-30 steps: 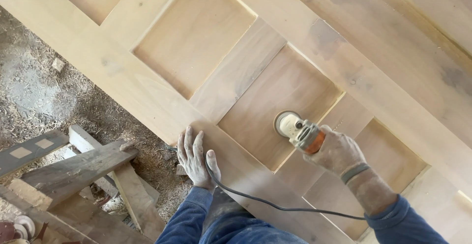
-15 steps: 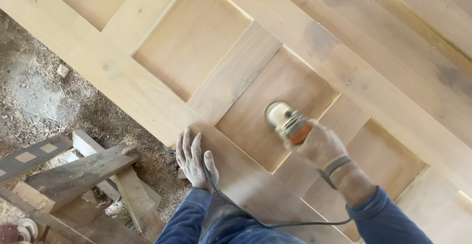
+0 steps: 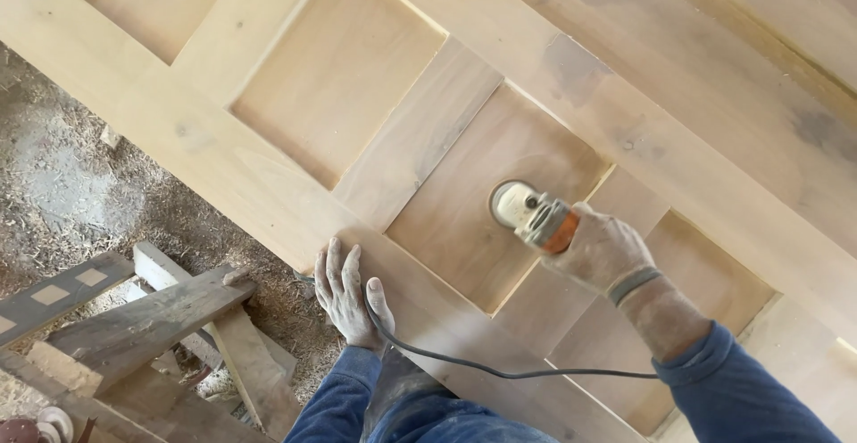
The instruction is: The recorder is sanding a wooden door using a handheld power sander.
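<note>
A large pale wooden panelled door [image 3: 223, 139] lies flat across the view. My right hand [image 3: 603, 251] grips an orange and grey power sander [image 3: 528, 213]; its round pad rests on a recessed panel [image 3: 482, 193] near that panel's right edge. A black cord [image 3: 500, 373] runs from the sander across the door's near rail toward my body. My left hand [image 3: 346, 293] lies flat, fingers spread, on the near rail of the door at its edge. Both sleeves are blue and my hands are dusty.
Rough planks and offcuts [image 3: 152, 318] lie stacked on the ground at lower left. Sawdust and shavings [image 3: 80, 193] cover the ground left of the door. More boards [image 3: 786, 14] lie beyond the door at upper right.
The sander and my right hand slid back along the recessed panel, first toward its middle, then toward its right edge. My left hand stayed planted on the rail.
</note>
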